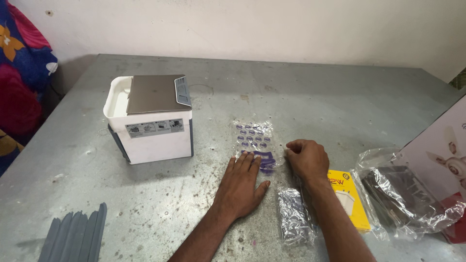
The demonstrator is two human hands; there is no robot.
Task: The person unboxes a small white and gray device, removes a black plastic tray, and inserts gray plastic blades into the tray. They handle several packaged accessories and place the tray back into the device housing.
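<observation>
While flat on the grey tabletop (301, 97), left hand (241, 185) presses clear sticker sheet (254, 141), nothing gripped; right hand (307, 157), grip curled, seemingly pinching sheet's edge, near white box (153, 127).

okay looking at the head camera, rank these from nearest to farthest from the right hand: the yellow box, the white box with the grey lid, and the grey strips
From the right hand:
1. Yellow box, just right of the wrist.
2. White box with the grey lid, off to the left.
3. Grey strips, bottom left corner.
</observation>
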